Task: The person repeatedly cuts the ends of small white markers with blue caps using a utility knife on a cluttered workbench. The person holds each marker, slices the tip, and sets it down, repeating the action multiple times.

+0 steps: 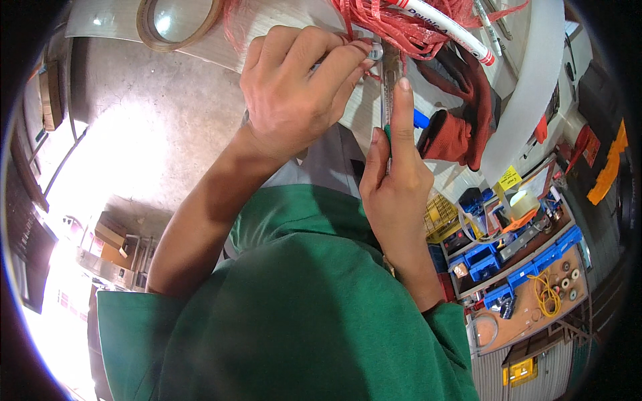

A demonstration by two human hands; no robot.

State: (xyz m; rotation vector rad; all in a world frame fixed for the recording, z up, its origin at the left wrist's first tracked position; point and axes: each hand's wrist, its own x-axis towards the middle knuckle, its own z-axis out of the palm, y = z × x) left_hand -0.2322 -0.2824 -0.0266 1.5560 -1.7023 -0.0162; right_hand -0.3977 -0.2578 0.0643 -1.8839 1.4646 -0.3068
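My left hand (287, 90) is closed at the table's near edge, its fingertips pinching a small round silvery piece (376, 51). Bits of red plastic string show beside those fingertips. In my right hand (400, 160) is a slim tool (386, 93) with a metallic-looking shaft and a green part; its exact kind is unclear. The right index finger lies stretched along it, thumb against its side. Just beyond both hands spreads a tangled bundle of red plastic string (401, 33). A white-and-red tube-shaped pen (445, 28) lies across the bundle.
A roll of tape (175, 23) lies at the far left of the table. Right of my hands are red-and-grey work gloves (461, 120) and a blue cap-like piece (420, 119). Farther right stands a bench with blue bins (481, 260) and a yellow cord (548, 297).
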